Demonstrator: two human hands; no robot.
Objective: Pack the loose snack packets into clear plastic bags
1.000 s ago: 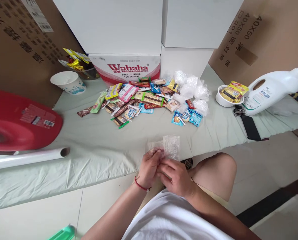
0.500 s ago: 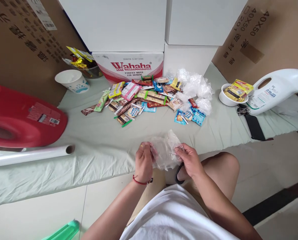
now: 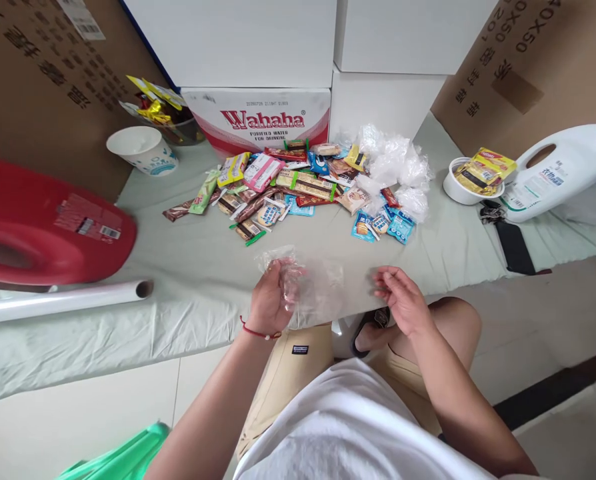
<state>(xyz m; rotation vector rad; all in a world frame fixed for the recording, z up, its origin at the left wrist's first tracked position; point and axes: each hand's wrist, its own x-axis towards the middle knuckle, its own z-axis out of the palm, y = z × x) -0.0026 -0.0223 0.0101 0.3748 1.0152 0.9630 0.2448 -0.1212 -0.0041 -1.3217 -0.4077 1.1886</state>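
Observation:
A clear plastic bag point(image 3: 323, 287) hangs from my left hand point(image 3: 273, 297), whose fingers are closed on it above the table's front edge. My right hand point(image 3: 403, 300) is apart from the bag, off to its right, with curled fingers spread and nothing visible in them. Beyond both hands lies a pile of wrapped snacks point(image 3: 305, 185) in many colours. Blue snack packets point(image 3: 401, 227) lie at the right of the pile, beside several crumpled clear plastic bags point(image 3: 393, 160).
At left are a red jug point(image 3: 98, 207), a white roll point(image 3: 78, 300) and a paper cup point(image 3: 145, 160). A Wahaha carton point(image 3: 258, 100) backs the pile. To the right stand a white bowl point(image 3: 458, 190) with yellow packets, a white detergent bottle point(image 3: 553, 183) and a black phone point(image 3: 515, 247).
My right hand has let go of the plastic bag and moved right. My left hand has shifted slightly left, still holding the bag. The camera view has shifted a little.

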